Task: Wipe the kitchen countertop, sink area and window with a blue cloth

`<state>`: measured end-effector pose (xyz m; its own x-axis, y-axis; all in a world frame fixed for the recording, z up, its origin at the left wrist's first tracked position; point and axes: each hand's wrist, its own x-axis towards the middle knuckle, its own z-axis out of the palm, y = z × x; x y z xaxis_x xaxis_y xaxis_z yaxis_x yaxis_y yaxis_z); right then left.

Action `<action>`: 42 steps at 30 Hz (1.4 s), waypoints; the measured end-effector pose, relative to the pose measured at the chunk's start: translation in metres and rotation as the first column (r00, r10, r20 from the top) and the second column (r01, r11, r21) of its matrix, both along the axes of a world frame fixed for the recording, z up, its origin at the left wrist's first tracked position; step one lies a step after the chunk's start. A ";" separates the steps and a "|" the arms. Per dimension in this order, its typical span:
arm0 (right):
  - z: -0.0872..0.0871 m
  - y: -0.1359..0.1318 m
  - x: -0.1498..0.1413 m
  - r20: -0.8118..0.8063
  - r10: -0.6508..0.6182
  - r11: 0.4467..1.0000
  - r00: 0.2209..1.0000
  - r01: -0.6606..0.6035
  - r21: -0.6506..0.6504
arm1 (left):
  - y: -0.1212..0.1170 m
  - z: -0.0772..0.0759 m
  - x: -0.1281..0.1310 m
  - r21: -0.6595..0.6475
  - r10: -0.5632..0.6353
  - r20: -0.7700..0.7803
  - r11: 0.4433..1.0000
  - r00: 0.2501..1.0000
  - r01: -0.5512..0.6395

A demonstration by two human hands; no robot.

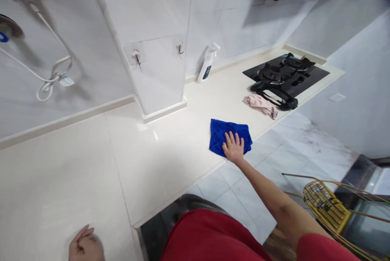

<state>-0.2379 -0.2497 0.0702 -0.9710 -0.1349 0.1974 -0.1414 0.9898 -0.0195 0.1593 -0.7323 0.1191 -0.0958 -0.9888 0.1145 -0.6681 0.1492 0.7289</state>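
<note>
My right hand [234, 146] lies flat, fingers spread, pressed on a blue cloth [224, 135] near the front edge of the cream countertop [170, 151]. My left hand [85, 246] rests on the counter at the bottom left, fingers curled inward with nothing visible in them. A crumpled pink cloth [261, 105] lies further along the counter, apart from both hands.
A black gas hob [284, 75] sits at the far end, with a white spray bottle [207, 65] against the wall. A white pillar with two hooks [136, 55] juts onto the counter. A white cable [51, 78] hangs at left. A yellow wire basket [327, 206] stands on the floor at right.
</note>
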 end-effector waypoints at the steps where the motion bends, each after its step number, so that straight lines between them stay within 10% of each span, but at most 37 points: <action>1: 0.001 -0.008 0.008 0.001 0.002 1.000 1.000 -0.002 -0.007 | -0.001 -0.001 0.000 0.008 0.001 -0.004 1.000 1.000 -0.001; 16: 0.004 -0.145 0.137 0.056 0.322 0.931 0.945 -0.305 -0.202 | 0.007 0.005 -0.004 -0.002 0.000 0.110 1.000 0.994 0.001; 31: 0.052 -0.289 0.274 0.282 0.699 0.712 0.658 -0.676 -0.188 | 0.013 0.012 0.002 0.065 -0.010 0.121 0.998 0.993 0.002; 36: 0.061 -0.304 0.300 0.260 0.790 0.609 0.555 -0.756 -0.238 | 0.011 0.016 0.005 0.078 -0.017 0.131 0.997 0.991 0.007; 42: 0.053 -0.267 0.260 0.118 0.917 0.398 0.381 -0.849 -0.348 | 0.008 0.015 0.000 0.044 -0.006 0.129 0.999 0.992 0.001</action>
